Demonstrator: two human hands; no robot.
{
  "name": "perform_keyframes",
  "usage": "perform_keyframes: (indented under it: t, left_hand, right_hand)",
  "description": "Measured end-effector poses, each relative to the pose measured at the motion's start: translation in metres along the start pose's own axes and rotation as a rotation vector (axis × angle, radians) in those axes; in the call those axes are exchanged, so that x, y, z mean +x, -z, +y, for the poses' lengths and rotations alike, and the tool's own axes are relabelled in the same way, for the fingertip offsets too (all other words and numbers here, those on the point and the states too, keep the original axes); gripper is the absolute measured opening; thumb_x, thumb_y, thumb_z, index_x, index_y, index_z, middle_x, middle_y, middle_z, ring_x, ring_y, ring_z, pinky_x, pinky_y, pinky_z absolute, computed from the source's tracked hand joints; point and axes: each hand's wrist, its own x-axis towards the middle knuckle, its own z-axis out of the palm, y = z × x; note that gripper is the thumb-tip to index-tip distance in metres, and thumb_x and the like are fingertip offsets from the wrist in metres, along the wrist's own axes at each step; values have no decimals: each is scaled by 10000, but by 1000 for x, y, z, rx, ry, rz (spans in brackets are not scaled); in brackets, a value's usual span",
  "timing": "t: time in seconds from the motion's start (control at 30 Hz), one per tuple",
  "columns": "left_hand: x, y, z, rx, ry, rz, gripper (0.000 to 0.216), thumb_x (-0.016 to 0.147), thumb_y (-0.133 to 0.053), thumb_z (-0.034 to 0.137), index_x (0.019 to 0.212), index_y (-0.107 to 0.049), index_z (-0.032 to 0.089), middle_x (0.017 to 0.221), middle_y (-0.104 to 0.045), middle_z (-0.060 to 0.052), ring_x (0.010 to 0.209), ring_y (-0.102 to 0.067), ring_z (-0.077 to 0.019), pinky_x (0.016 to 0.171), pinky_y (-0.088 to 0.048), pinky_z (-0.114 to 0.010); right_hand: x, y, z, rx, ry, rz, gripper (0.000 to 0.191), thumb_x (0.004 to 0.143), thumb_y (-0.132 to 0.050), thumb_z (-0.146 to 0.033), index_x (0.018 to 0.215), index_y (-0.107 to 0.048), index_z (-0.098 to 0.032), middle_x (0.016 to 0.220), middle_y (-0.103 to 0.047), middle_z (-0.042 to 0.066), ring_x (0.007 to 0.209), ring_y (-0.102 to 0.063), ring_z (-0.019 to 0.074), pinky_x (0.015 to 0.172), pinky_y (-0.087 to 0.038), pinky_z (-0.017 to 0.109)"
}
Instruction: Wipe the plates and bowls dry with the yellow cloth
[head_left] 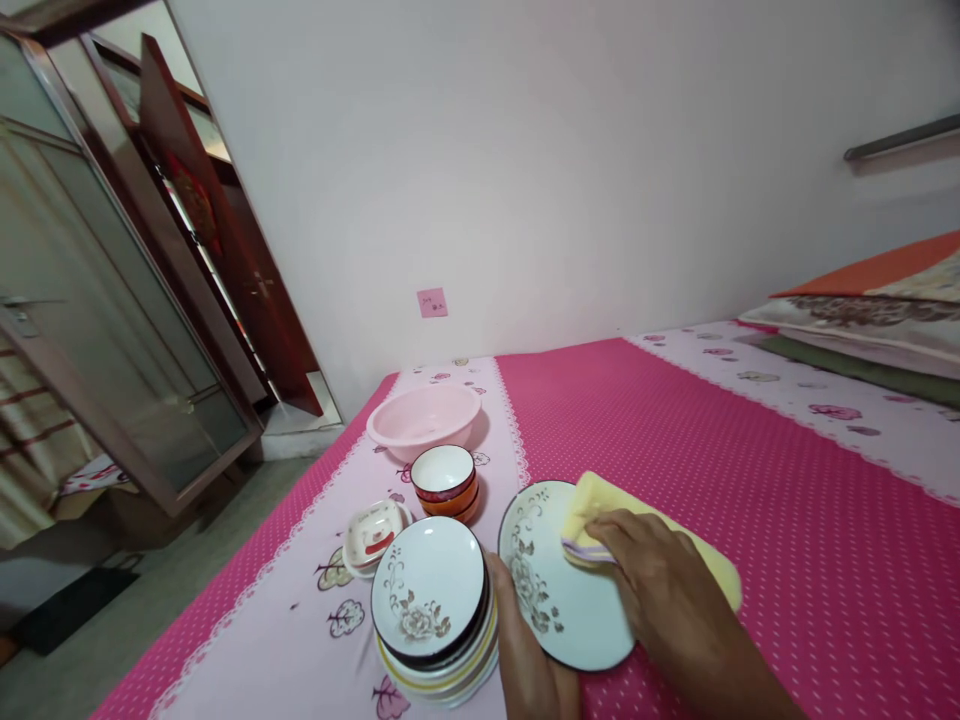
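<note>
A white plate (577,610) with a dark rim and brown flower pattern is tilted up in my left hand (525,640), which grips its lower left edge. My right hand (660,580) presses a folded yellow cloth (600,500) with a purple edge against the plate's face. Part of the cloth hangs out behind that hand. Just left of my left hand stands a stack of plates (431,580), the top one with the same flower pattern. The fingers of my left hand behind the plate are hidden.
Stacked bowls (444,480) stand behind the plates, with small dishes (373,535) to their left. A pink basin (424,415) sits farther back, near the wall. Everything rests on a pink patterned bedspread (585,400). Folded bedding (885,300) lies at the right, and a doorway opens left.
</note>
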Motion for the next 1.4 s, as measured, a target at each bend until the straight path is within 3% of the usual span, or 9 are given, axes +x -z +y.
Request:
perform_keyframes:
  t: [0.17,0.33,0.47,0.57,0.8,1.0,1.13,1.23,1.4]
  left_hand:
    - [1,-1,14,-42,-79,97,525,985,-486,590,1229,-771,223,1268,-755,-148,1223,-684,-344,1077,-517,-524]
    - [-2,5,21,-45,-31,83,612,963,-467,660,1114,-808,174,1171,-780,-172,1149,-710,-362,1028,-546,-513]
    - [-3,22,19,-10,53,-18,639,897,-560,705,997,-801,121,942,-773,-170,989,-740,-325,957,-576,-447]
    - [-2,26,12,-41,6,-45,534,945,-567,607,986,-780,119,856,-744,-120,891,-733,-253,928,-584,-395]
    - [-5,-1,-3,-62,45,-21,510,1062,-395,443,1083,-799,133,1137,-783,-168,1165,-707,-257,1090,-510,-400]
    - [-5,-1,4,7,4,2,519,1024,-452,532,1188,-785,169,1306,-735,-156,1290,-644,-305,1134,-474,-447]
    - [-4,0,11,-1,-76,83,482,1009,-490,523,1270,-747,210,1327,-724,-147,1288,-644,-327,1117,-488,-503]
    - [-3,1,16,-8,-135,116,497,1003,-499,536,1348,-696,237,1357,-710,-131,1284,-646,-328,1106,-500,-505]
    - [-2,10,21,7,-96,75,609,959,-514,646,1292,-730,186,1317,-729,-158,1254,-664,-346,1092,-512,-487]
  right_hand:
    - [-17,-9,-2,57,69,-104,255,934,-478,-131,825,-680,-240,816,-730,46,745,-637,245,697,-439,366]
    - [-26,-5,-23,183,293,-100,280,844,-524,-82,984,-705,-242,967,-777,54,853,-685,238,770,-506,342]
    - [-13,4,-53,315,218,-262,226,799,-587,-62,857,-699,-250,870,-754,14,778,-665,216,721,-504,321]
    - [-5,2,-63,401,176,-196,262,852,-576,-80,993,-716,-250,995,-773,29,909,-687,220,823,-518,340]
    - [0,-12,-32,132,157,134,419,963,-448,-90,1326,-632,-190,1248,-733,95,1172,-643,233,999,-451,393]
    - [2,-4,-11,-2,26,46,524,844,-478,-15,1308,-613,-216,1280,-697,100,1177,-610,291,963,-453,458]
    - [-4,-6,-6,-16,-1,-85,411,789,-450,4,1058,-673,-214,1052,-733,93,949,-652,289,819,-488,442]
    - [-19,-16,-2,-17,64,-87,354,794,-453,-18,970,-685,-218,957,-748,92,865,-672,281,773,-521,430]
    - [-44,-18,-9,120,298,-23,410,858,-495,-72,1201,-663,-224,1191,-770,93,1077,-724,256,917,-592,398]
